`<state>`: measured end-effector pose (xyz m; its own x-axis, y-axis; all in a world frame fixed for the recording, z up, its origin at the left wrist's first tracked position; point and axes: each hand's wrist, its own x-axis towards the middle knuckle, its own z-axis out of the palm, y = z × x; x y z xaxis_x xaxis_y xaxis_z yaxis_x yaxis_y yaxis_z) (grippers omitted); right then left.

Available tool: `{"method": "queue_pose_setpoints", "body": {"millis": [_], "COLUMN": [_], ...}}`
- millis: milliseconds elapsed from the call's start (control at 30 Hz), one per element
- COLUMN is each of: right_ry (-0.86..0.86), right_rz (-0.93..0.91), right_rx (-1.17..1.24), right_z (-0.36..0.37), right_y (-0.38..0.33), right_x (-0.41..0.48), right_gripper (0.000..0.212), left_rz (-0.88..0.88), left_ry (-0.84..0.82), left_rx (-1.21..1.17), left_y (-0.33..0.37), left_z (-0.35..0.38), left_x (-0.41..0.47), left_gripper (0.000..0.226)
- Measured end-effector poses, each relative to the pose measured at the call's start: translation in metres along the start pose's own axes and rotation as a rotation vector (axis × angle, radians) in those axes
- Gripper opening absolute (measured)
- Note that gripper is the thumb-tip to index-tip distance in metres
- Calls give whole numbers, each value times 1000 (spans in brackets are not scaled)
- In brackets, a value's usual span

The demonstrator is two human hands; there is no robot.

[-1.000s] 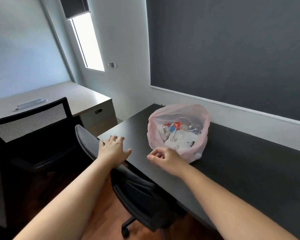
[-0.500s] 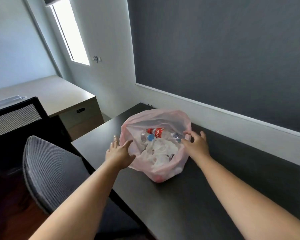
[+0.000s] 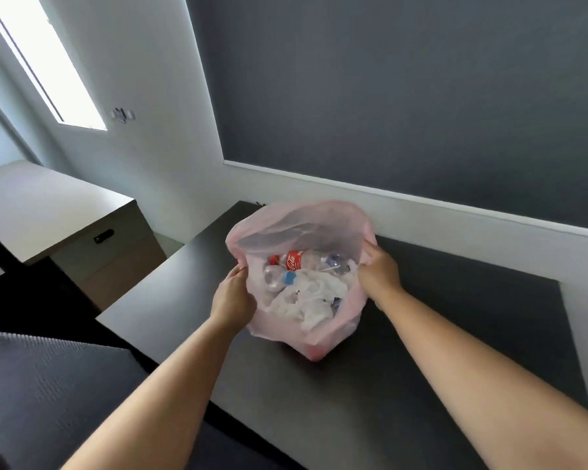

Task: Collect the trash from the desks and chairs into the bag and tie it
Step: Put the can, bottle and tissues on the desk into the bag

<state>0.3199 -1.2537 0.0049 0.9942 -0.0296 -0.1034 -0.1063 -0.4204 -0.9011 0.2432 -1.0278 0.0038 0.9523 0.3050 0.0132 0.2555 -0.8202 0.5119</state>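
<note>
Thin translucent pink plastic bag (image 3: 319, 225) – matt black desk (image 3: 455, 334), woven mesh chair (image 3: 48, 385).

The pink plastic bag (image 3: 299, 218) stands open on the black desk (image 3: 455, 317). The left hand (image 3: 233, 296) grips its rim at 9 o'clock and the right hand (image 3: 379, 269) at 3 o'clock. Contents: a Coca-Cola bottle (image 3: 294, 261) at 12 o'clock and crumpled white paper (image 3: 313, 296) at centre.

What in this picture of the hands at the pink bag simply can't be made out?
Head view only:
Fingertips of the left hand and right hand: hidden behind the pink bag rim.
Whatever lies under the white crumpled waste: buried.
Chair: cut off by the left and bottom edges.
Small wall fitting by the window: too blurred to identify.
</note>
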Motion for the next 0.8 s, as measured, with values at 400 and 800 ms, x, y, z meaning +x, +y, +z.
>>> {"method": "queue_pose_setpoints", "body": {"millis": [400,800], "right_ry": [484,1121], "right_rz": [-68,-9], "right_rx": [100,36], "right_z": [-135,-374], "right_y": [-62,-6], "right_x": [-65,-278], "right_gripper": [32,58], "left_rz": [532,977], "left_ry": [24,-112], "left_rx": [-179,-340], "left_y": [159,377], "left_z": [-35,6], "left_x": [23,-156], "left_gripper": [66,56]}}
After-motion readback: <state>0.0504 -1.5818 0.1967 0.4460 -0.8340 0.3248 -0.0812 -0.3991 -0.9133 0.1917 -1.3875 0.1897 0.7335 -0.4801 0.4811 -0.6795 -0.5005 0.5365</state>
